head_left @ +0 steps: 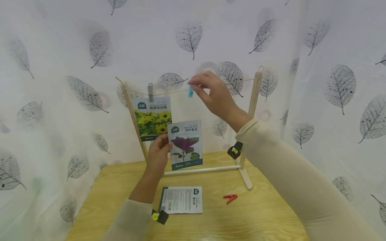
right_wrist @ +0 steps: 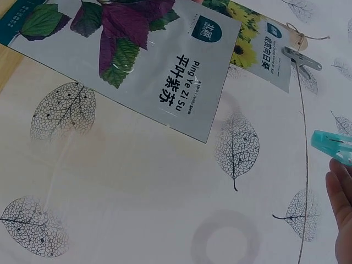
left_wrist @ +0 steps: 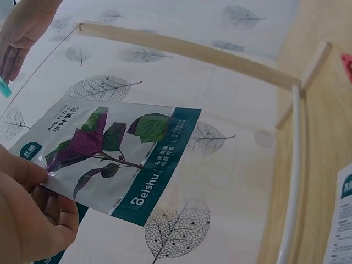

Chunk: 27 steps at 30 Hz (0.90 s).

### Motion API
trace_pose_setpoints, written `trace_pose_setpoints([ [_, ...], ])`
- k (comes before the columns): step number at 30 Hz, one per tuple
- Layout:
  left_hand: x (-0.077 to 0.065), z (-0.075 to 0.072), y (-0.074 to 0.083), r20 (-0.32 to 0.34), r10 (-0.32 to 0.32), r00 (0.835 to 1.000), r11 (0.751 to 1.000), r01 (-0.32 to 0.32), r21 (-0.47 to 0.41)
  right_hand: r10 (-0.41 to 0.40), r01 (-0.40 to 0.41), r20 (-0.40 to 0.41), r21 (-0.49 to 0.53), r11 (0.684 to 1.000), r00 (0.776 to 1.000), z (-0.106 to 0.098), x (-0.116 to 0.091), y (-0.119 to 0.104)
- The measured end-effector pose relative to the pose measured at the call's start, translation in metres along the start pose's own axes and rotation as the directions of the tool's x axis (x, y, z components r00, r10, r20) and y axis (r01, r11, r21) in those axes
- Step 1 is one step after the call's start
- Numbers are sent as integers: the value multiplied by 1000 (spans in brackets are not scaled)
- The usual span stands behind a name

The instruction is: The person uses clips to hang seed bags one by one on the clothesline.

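By the fingers of the left hand [head_left: 157,153], the purple-leaf packet [head_left: 188,152] is pinched at its left edge, held up toward the table's [head_left: 250,214] far edge; by those of the right hand [head_left: 214,94], a blue clip [head_left: 190,91] is pinched just beside the string [right_wrist: 306,165]. The packet is judged light, thin, bendable and slick, best gripped by a side margin. "Beishu" and "Ping Ye Zi Su" can be read on it; beyond, a sunflower packet [head_left: 152,120], labelled 观赏向日葵, is held by a grey clip [head_left: 150,93].

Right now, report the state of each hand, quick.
Left hand: closed, holding the purple-leaf seed packet at its edge.
Right hand: closed, pinching the teal clothespin.
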<state>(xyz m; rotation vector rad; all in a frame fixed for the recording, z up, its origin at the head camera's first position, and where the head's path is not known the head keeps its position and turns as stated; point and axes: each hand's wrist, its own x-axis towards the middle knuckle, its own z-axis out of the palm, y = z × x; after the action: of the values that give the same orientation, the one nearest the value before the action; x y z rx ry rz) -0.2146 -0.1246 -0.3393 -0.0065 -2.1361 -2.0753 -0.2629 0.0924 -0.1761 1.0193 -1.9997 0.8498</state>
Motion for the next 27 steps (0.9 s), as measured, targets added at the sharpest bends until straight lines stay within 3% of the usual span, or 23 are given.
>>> trace_pose_setpoints([
  [14,5,0,5,-3,28,1000,1000,-28,-13,38,-38,-24,25,999,999,4,15,-1],
  [27,8,3,13,-14,41,999,998,-42,-47,127,-127,33,16,992,991,7,27,-1],
])
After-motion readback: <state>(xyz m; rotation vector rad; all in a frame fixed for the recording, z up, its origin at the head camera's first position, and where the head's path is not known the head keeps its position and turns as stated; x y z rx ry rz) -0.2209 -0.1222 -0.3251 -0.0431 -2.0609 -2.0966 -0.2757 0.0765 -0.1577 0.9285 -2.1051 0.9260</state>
